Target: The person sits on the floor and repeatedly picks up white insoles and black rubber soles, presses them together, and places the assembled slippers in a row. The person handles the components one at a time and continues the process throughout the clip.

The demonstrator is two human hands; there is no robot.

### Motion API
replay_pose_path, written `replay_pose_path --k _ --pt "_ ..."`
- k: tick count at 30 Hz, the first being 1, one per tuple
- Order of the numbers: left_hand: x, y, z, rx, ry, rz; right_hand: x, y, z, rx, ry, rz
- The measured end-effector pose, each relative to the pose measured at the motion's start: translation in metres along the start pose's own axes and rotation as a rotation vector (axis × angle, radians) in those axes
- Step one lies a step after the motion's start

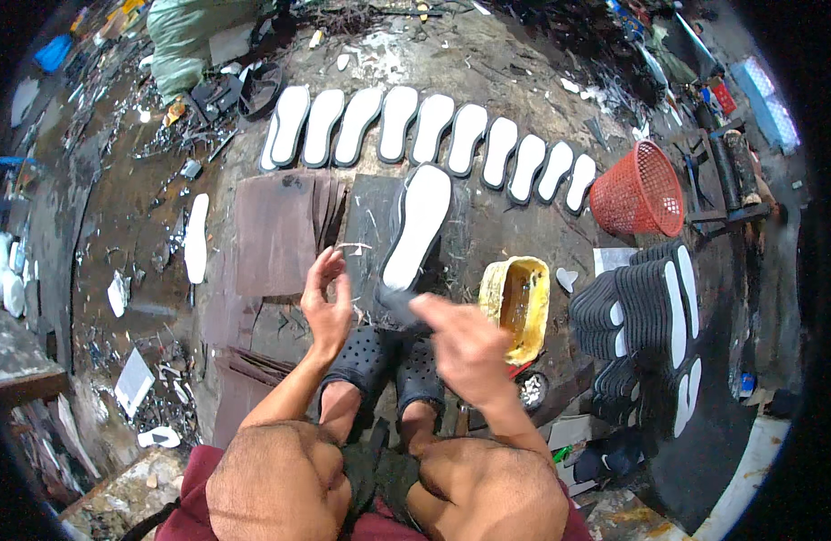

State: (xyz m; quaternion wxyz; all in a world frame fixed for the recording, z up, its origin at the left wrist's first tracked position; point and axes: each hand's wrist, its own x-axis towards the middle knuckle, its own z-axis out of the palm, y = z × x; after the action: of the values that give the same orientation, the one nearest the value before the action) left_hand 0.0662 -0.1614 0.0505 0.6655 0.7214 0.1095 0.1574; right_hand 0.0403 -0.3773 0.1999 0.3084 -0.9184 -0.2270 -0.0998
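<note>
A white-faced shoe sole with a dark rim (419,225) lies at a slant on a dark sheet (366,212) in front of me. My right hand (469,352) has its fingers closed on a dark flat piece (397,305), blurred by motion, at the sole's near end. What kind of piece it is, I cannot make out. To the left of the sole my left hand (328,302) is raised, its fingers apart and curved. A thin pinkish strip (354,245) shows by its fingertips, apparently not gripped. Right of my right hand stands a yellow-rimmed tub with brown contents (543,311).
A row of white-faced soles (397,122) arcs across the far side. Brown sheets (275,234) are stacked left. A red basket (627,194) leans at the right, beyond stacks of dark soles (654,302). My feet in dark clogs (366,356) are close by. Scraps litter the floor.
</note>
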Motion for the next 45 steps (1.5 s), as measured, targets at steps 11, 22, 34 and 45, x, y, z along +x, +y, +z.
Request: replay_pose_path --k 11,22,34,45 --pt "0.022 0.055 0.03 0.286 -0.442 -0.117 0.022 0.057 -0.02 0.549 0.534 0.476" --pt "0.267 -0.027 0.041 0.716 -0.085 0.023 0.02 0.054 -0.007 0.621 0.619 0.567" --pt "0.175 -0.046 0.019 0.528 0.035 0.267 0.052 0.108 0.012 0.574 0.497 0.572" --pt "-0.009 0.005 0.019 0.48 -0.431 0.336 0.179 0.134 0.08 -0.379 -0.001 0.145"
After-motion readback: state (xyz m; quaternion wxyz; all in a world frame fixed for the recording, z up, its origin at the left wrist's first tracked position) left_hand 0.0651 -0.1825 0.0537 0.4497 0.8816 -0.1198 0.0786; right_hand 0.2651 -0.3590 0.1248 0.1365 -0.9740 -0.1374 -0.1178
